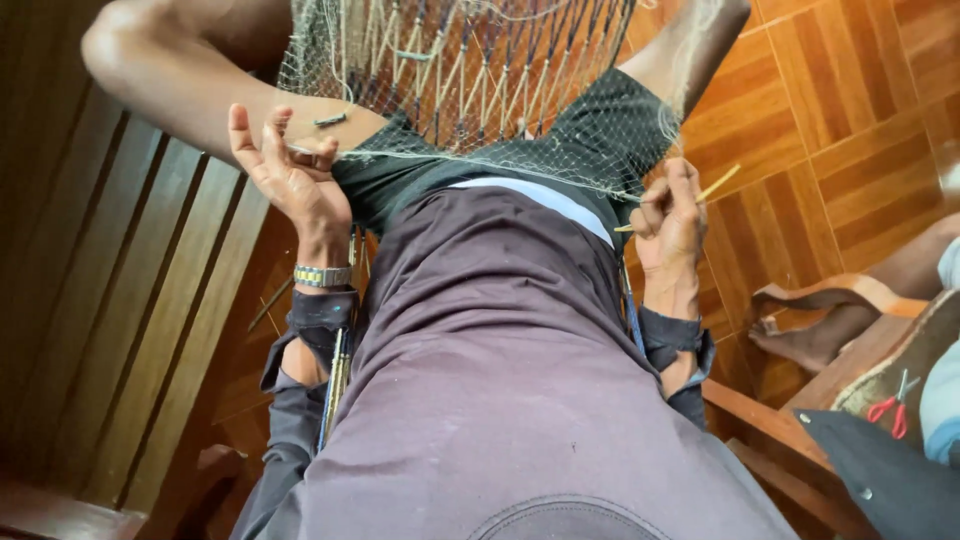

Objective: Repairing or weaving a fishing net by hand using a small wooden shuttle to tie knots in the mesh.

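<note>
A fine pale fishing net (480, 70) with a cord edge lies spread over my lap and thighs. My left hand (290, 175), with a metal watch at the wrist, pinches the net's cord edge between thumb and fingers, the other fingers spread. My right hand (668, 215) is closed on a thin yellowish netting needle (715, 187) that points up to the right, beside the net's right edge. A thin line runs between the two hands along the net's lower edge.
A wooden slatted bench (150, 280) is at my left. Brown wood-pattern floor tiles (840, 120) lie to the right. Another person's bare foot (800, 345) rests by a wooden chair frame (840, 290). Red-handled scissors (893, 405) lie on a cushion at the right.
</note>
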